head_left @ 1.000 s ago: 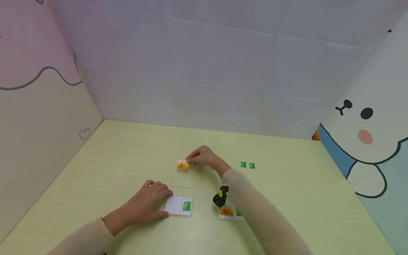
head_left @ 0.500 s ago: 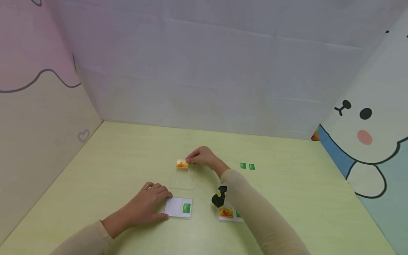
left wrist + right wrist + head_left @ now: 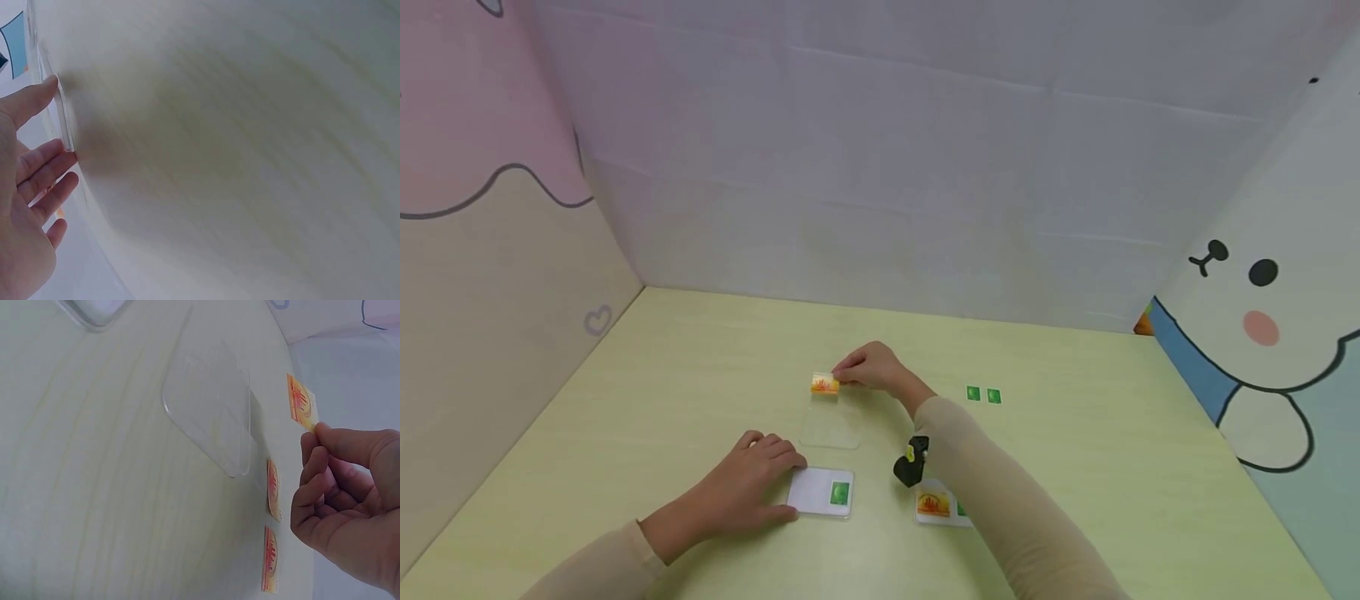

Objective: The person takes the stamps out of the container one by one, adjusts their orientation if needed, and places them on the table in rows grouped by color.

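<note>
My right hand (image 3: 876, 371) pinches a small orange-and-yellow picture stamp (image 3: 303, 403) by one edge, between thumb and fingertips. The stamp is raised off the table, just beyond a clear plastic cover (image 3: 829, 427) lying flat. In the head view, my left hand (image 3: 745, 483) holds the left end of a white card in a clear case (image 3: 809, 490), thumb on the near edge and index finger on the far one. A green stamp (image 3: 840, 493) lies at that card's right end. The left wrist view catches only the case's edge (image 3: 64, 119).
Two green stamps (image 3: 983, 395) lie farther right. A second white card (image 3: 933, 504) with an orange stamp and a green one is partly hidden by my right forearm. Two more orange stamps (image 3: 273, 489) lie near my right hand. Walls border the table's back and sides.
My right hand has shifted slightly left with the orange stamp. My left hand stays at the white card's end.
</note>
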Demonstrator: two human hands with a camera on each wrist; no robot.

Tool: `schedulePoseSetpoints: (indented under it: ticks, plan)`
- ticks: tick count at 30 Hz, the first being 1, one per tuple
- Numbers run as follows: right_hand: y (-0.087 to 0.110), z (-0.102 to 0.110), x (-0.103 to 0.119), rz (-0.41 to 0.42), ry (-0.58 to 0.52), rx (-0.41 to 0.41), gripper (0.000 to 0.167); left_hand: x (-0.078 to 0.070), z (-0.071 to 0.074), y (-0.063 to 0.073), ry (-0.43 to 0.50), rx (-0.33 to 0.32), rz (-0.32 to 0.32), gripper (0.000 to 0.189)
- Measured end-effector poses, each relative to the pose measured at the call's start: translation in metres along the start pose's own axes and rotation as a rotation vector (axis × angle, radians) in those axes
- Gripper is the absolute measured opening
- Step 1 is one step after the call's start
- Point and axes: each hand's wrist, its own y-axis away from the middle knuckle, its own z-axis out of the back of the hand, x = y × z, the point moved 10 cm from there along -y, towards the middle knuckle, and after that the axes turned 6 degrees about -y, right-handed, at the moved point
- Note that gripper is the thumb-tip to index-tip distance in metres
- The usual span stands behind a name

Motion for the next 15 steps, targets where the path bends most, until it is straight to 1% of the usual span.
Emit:
schedulePoseSetpoints:
  ticks: [3,9,15]
  plan:
    - [0.0001,-0.0002,0.0011,0.001,-0.001,-0.005,0.02,-0.0002,-0.0001,0.0001,-0.001,0.001,0.0,0.047]
    - [-0.0038,0.0035,0.0034,0.017,0.058,-0.022,0.019,-0.001,0.0001,0.0003,-0.003,-0.001,-0.001,0.047]
    - [-0.008,0.0055,0.0074,0.004,0.026,-0.016,0.019,-0.0005,0.0014,-0.0001,-0.009,0.0,-0.002,0.047]
